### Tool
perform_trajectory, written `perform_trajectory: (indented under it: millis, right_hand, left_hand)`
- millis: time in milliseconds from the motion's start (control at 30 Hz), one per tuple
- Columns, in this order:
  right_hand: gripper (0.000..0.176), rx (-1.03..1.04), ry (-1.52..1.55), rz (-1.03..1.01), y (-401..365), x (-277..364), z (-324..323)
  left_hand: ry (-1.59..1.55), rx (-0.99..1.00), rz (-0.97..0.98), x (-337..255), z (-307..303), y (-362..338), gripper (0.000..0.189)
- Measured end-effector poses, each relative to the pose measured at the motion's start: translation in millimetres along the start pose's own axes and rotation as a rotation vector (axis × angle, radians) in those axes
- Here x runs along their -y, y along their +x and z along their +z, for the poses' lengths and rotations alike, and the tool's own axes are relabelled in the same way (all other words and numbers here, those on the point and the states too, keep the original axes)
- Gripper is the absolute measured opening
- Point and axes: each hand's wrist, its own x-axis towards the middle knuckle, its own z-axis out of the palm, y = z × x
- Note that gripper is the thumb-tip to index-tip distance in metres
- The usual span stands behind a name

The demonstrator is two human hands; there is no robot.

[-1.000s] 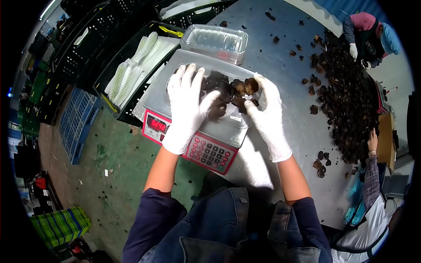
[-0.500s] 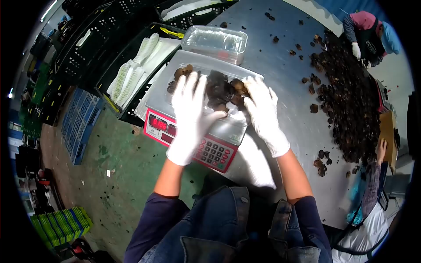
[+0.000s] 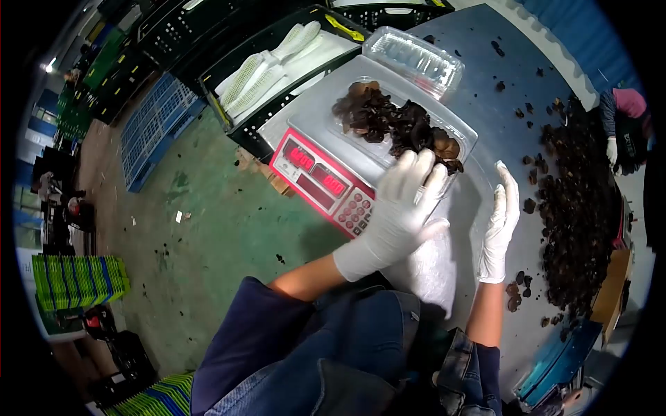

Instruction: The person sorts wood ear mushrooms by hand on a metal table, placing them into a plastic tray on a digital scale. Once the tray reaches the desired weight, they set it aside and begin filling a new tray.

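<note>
Dark brown, ear-like fungus pieces (image 3: 409,125) lie in a clear plastic tray (image 3: 350,83) on the metal plate of a red scale (image 3: 322,182) with lit red digits. My left hand (image 3: 402,215), in a white glove, is over the tray's near right corner, fingers apart and close to the pieces; nothing is seen held. To the right of the scale my gloved right hand (image 3: 501,225) is raised above the metal table, fingers extended and holding nothing. Another clear container (image 3: 415,59) stands behind the scale.
A large fungus heap (image 3: 572,215) covers the table's right side. A co-worker (image 3: 624,125) stands beyond it. A black crate (image 3: 253,121) with white gloves (image 3: 267,73) adjoins the scale. A blue pallet (image 3: 158,128) and green crates (image 3: 80,283) are on the left.
Both hands have come off the fungus tray's sides. The left moved toward its near right corner, and the right moved away to the right. The camera view has turned, shifting the scene.
</note>
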Motion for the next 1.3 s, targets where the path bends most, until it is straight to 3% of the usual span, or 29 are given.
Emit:
perform_trajectory:
  millis: [133, 200, 267, 333, 400, 533, 600, 633, 667, 733, 800, 867, 933, 967, 1033, 1067, 1167, 1200, 1300]
  right_hand:
    - [0.036, 0.000, 0.006, 0.012, -7, -10, -3]
    - [0.036, 0.017, -0.013, 0.025, -10, -13, -7]
    - [0.037, 0.019, 0.034, 0.057, -13, -14, -9]
    - [0.038, 0.017, 0.079, 0.089, -15, -16, -11]
    - [0.039, 0.019, 0.127, 0.146, -14, -20, -9]
    - [0.048, 0.034, 0.232, 0.286, -11, -23, 13]
    - [0.058, 0.071, 0.256, 0.356, -6, -19, 25]
    - [0.060, 0.068, 0.256, 0.362, -5, -19, 32]
    - [0.062, 0.063, 0.256, 0.368, -2, -17, 38]
    - [0.066, 0.060, 0.209, 0.336, 1, -9, 46]
    - [0.069, 0.056, 0.251, 0.435, 9, -2, 59]
    - [0.076, 0.011, 0.689, 0.627, 9, 30, 65]
    - [0.078, 0.141, 0.635, 0.594, 9, 33, 56]
    - [0.078, 0.096, 0.625, 0.599, 7, 32, 53]
    - [0.047, 0.181, 1.000, 0.622, 1, 28, 52]
    - [0.035, 0.128, 1.012, 0.741, 1, 32, 47]
    - [0.034, 0.124, 1.080, 0.624, -17, 13, 22]
    - [0.047, 0.074, 1.123, 0.699, -23, 11, 11]
    - [0.041, -0.287, 0.838, 0.780, -51, 10, -18]
  left_hand:
    - [-0.094, 0.015, 0.031, -8, -9, 7, 0.080]
    - [0.044, 0.077, -0.101, 12, -32, 25, 0.071]
    - [0.151, -0.239, -0.128, 52, -38, 22, 0.064]
    - [0.174, -0.375, -0.156, 91, -57, 29, 0.054]
    - [0.086, -0.424, -0.342, 115, -76, 39, 0.045]
    - [-0.040, -0.314, -0.429, 174, -75, 56, 0.039]
    - [-0.128, -0.082, -0.534, 184, -68, 62, 0.039]
    - [0.011, -0.042, -0.427, 188, -63, 62, 0.039]
    - [-0.081, -0.027, -0.474, 194, -54, 63, 0.040]
    - [-0.056, 0.021, -0.492, 191, -46, 64, 0.040]
    - [-0.143, 0.041, -0.497, 191, -34, 65, 0.041]
    - [-0.025, -0.016, -0.410, 177, -26, 64, 0.041]
    - [-0.020, -0.020, -0.419, 176, -16, 61, 0.042]
    - [0.018, -0.004, -0.403, 169, -14, 61, 0.042]
    - [0.062, -0.037, -0.348, 173, -1, 54, 0.042]
    - [0.057, -0.022, -0.339, 170, 1, 54, 0.040]
    - [0.019, 0.031, -0.318, 138, 10, 53, 0.042]
    - [0.008, 0.043, -0.298, 131, 20, 53, 0.043]
    - [-0.149, 0.153, -0.261, 85, 32, 53, 0.042]
